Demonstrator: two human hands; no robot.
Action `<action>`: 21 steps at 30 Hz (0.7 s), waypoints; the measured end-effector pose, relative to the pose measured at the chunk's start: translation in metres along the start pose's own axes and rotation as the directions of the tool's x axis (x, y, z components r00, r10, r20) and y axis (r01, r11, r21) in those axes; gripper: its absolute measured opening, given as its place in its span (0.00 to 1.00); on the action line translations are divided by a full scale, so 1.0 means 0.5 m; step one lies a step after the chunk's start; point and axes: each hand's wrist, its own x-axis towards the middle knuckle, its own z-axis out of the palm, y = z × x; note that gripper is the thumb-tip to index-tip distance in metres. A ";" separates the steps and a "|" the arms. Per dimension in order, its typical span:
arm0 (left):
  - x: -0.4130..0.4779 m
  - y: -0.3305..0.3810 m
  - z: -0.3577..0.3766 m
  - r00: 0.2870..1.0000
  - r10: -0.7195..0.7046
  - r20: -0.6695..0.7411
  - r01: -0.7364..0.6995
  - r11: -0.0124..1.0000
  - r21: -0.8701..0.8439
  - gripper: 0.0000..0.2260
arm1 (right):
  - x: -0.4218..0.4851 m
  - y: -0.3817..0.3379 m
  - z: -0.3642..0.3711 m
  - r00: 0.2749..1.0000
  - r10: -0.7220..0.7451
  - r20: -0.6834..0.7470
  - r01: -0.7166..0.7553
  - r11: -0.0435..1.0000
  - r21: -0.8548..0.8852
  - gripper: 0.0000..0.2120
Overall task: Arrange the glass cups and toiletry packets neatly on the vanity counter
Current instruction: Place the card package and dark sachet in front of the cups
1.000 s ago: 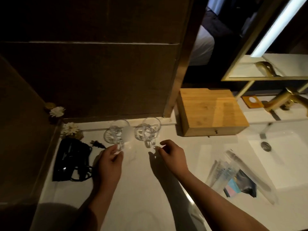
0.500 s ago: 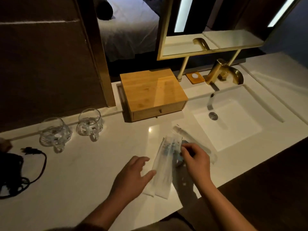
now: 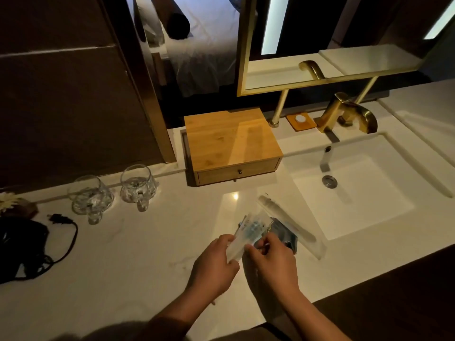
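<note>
Two clear glass cups [image 3: 89,198] [image 3: 138,187] with handles stand side by side at the back left of the white vanity counter [image 3: 123,262]. Near the counter's front, both hands hold a bundle of clear toiletry packets [image 3: 250,231] lifted off the surface. My left hand [image 3: 214,264] grips the bundle's lower left edge; my right hand [image 3: 272,262] pinches it from the right. A dark packet [image 3: 285,236] and a long clear packet [image 3: 288,223] lie on the counter just right of the hands.
A wooden drawer box [image 3: 231,143] stands behind the packets. The white sink [image 3: 349,193] with a gold faucet [image 3: 349,114] lies to the right. A black corded appliance [image 3: 22,247] and a small flower ornament [image 3: 9,200] sit at far left. A gold-framed mirror [image 3: 320,45] hangs above.
My hands left the glass cups and went right to the packets. Since half a second ago the packets, flat on the counter then, are gathered and lifted in both hands.
</note>
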 end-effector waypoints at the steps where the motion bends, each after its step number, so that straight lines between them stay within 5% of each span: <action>1: 0.000 -0.004 -0.004 0.999 -0.029 0.021 0.031 0.995 -0.094 0.20 | 0.002 0.004 0.001 1.000 0.016 0.017 -0.016 0.999 0.040 0.10; 8: -0.029 -0.033 -0.043 0.973 -0.180 0.146 0.232 0.762 -0.605 0.16 | -0.017 -0.021 0.004 0.981 0.005 0.196 -0.085 0.910 0.405 0.08; 12: -0.050 -0.075 -0.077 0.963 -0.225 0.152 0.268 0.703 -0.658 0.16 | -0.027 -0.075 0.034 0.974 -0.060 0.219 -0.050 0.885 0.464 0.05; 21: -0.145 -0.209 -0.168 0.850 -0.512 -0.123 0.292 0.653 -0.699 0.08 | -0.030 -0.141 0.111 0.918 -0.109 0.382 -0.055 0.917 0.395 0.07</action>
